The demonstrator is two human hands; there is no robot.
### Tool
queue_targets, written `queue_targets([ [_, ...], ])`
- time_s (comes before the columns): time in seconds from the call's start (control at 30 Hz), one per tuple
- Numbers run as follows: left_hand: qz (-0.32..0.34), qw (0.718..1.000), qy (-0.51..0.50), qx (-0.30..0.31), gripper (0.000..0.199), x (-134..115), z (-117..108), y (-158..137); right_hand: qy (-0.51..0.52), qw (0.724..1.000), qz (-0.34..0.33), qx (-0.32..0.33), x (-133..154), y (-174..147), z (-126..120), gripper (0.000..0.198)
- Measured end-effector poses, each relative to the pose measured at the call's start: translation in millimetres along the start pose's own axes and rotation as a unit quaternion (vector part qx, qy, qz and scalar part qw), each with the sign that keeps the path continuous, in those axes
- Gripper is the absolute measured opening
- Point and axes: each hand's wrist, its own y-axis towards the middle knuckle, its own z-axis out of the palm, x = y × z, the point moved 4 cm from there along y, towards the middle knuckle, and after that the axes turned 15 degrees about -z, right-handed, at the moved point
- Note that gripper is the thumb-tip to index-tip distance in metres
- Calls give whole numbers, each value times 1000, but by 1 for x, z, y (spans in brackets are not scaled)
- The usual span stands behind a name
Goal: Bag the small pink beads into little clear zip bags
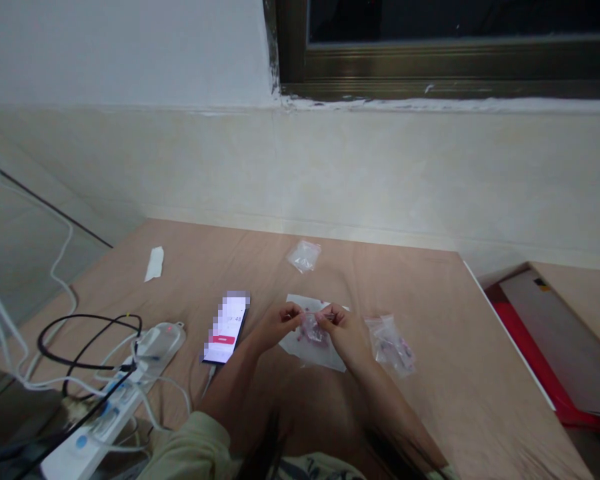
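Clear, small plastic bag (313, 329) over white, four-sided paper sheet (304, 354) | hands (283, 323) pinching its upper edge | likely light, limp, slippery: hold rim

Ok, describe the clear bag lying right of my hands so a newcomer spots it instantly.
On the wooden table, find the white sheet near the middle. To its right, just past your right hand, lies a clear plastic bag. Reddish bits show inside it, unlike the colourless bag near the wall, and it lies unheld.
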Motion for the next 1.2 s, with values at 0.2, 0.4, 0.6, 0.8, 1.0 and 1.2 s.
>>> queue_targets([
  [0.2,-7,999,-33,-32,23,2,-7,1,119,993,23,15,-17,-1,11,28],
  [0.4,-18,999,-31,-40,23,5,-11,-1,90,996,12,22,-20,-4,5,30],
  [0.6,-26,995,-48,-78,26,11,-20,9,71,997,-5,42,-36,-9,10,32],
  [0.8,-32,989,-93,-106,35,19,-33,16,-17,999,-25,-10,-43,16,-1,27],
  [1.0,-56,985,-90,-133,28,23,-40,8,-123,987,-31,-103,-54,115,3,24],
  [1.2,-80,985,-101,-118,24,43,-43,12,-218,966,-19,-137,-64,178,19,14],
])
